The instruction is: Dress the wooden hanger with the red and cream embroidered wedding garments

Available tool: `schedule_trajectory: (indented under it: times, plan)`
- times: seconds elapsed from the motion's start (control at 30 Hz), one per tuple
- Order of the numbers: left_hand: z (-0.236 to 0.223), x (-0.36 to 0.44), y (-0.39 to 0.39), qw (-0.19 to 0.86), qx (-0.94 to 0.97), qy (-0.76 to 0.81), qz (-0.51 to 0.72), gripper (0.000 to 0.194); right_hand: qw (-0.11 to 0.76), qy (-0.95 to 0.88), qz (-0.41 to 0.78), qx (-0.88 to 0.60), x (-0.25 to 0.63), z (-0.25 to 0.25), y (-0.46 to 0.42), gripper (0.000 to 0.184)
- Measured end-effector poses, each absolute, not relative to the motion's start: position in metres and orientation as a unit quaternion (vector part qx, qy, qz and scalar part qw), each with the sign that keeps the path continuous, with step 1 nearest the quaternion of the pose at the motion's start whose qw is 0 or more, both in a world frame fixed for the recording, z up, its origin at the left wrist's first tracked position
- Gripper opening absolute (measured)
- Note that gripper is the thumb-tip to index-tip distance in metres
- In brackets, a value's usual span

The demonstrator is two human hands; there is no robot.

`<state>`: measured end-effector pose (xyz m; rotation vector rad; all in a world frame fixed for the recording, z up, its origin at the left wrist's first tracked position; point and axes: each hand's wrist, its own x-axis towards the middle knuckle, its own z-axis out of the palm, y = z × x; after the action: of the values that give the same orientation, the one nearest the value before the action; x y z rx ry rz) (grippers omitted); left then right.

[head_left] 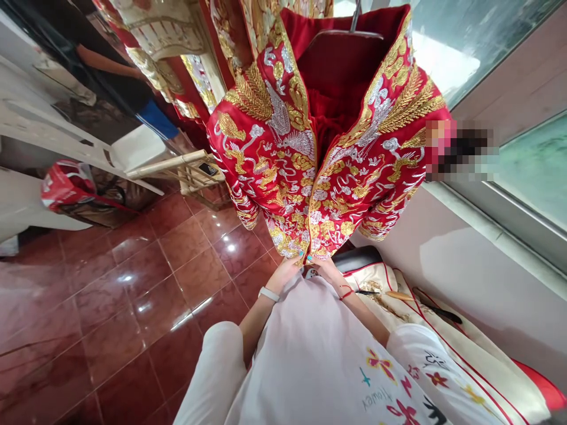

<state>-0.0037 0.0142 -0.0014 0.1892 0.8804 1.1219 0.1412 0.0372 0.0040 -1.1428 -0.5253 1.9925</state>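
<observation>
A red jacket [330,171] with gold and silver embroidery hangs in front of me on a dark hanger [339,44]. Its collar stands wide apart, and the front edges come together lower down. My left hand [290,267] pinches the bottom hem at the left side of the front opening. Close beside it, my right hand [324,267] pinches the hem on the other side of the opening. Both thumbs lie on top of the cloth, while the other fingers are mostly hidden beneath it.
More embroidered garments [172,35] hang behind at the upper left, near a person in dark clothes [101,65]. A bamboo rack [199,171] and white chair [137,144] stand left. Cream cloth with red trim [443,330] lies right, by the wall and window [540,159].
</observation>
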Motion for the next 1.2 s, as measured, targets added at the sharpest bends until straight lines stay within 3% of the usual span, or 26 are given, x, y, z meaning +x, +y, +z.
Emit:
schedule_trajectory:
  times: [0.2,0.6,0.83,1.0,1.2]
  plan:
    - [0.003,-0.003,0.01,0.759,0.091,0.385,0.517,0.047,0.393,-0.204,0.775,-0.451,0.139,0.002,0.034,0.065]
    - [0.0,-0.006,0.008,0.641,0.169,0.494,0.562,0.04,0.455,-0.227,0.702,-0.498,0.124,-0.001,0.03,0.065]
    - [-0.008,-0.008,0.011,0.647,0.178,0.494,0.553,0.043,0.455,-0.232,0.705,-0.492,0.127,-0.008,0.032,0.063]
    - [-0.008,-0.007,0.014,0.654,0.185,0.499,0.538,0.031,0.424,-0.207,0.728,-0.498,0.129,-0.013,0.034,0.069]
    - [-0.008,-0.008,0.016,0.668,0.173,0.502,0.521,0.029,0.428,-0.205,0.732,-0.488,0.13,-0.017,0.031,0.068]
